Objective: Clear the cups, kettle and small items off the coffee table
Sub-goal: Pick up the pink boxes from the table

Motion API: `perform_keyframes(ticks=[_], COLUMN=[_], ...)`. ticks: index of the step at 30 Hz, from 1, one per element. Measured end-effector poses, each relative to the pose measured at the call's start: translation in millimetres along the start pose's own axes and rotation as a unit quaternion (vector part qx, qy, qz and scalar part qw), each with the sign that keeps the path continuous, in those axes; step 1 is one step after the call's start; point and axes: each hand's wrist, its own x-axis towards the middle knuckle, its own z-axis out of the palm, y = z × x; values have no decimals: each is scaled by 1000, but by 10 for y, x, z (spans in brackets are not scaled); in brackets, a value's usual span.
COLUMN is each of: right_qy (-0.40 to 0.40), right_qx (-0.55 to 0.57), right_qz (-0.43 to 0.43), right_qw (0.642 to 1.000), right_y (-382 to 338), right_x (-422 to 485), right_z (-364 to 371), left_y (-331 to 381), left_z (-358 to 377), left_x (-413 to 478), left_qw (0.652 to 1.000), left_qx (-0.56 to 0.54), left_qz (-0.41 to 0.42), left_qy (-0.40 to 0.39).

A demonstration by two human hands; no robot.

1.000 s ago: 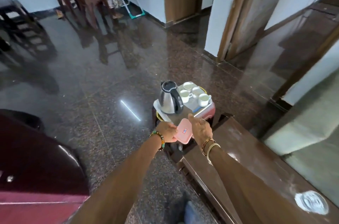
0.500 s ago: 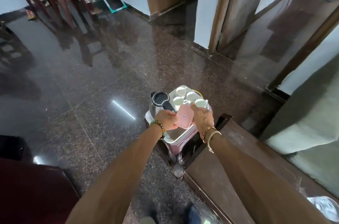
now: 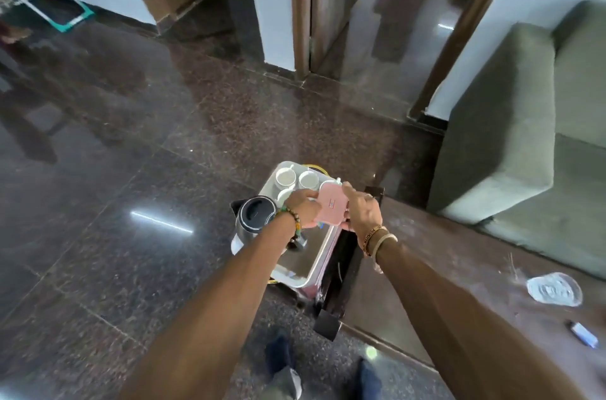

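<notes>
Pinching pink case [image 3: 331, 204] between my left hand [image 3: 303, 210] and right hand [image 3: 363, 212] over tray [image 3: 303, 260]; grip looks edge-only, blurry. Slip drops it onto cups [image 3: 284, 177].

I can read no text in the frame. The pink box [image 3: 328, 215], centre frame, carries a small rectangular mark [image 3: 332, 203] on its lid. Its characters are too blurred to make out.

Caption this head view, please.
Left hand and right hand hold a pink box over a tray with cups, beside a kettle.
</notes>
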Motion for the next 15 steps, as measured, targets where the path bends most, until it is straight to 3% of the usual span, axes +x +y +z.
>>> perform_keyframes(ticks=[9, 15], right_qy=[29, 23], right_qx=[39, 43], right_qz=[34, 92], right_qw=[998, 995], right_y=[52, 486], right_x=[359, 799], right_z=[261, 398], left_y=[34, -230], left_z=[-153, 151], left_x=[547, 926], left_qw=[992, 989], left_qx=[109, 111], left_qz=[-25, -69], left_qy=[-50, -65])
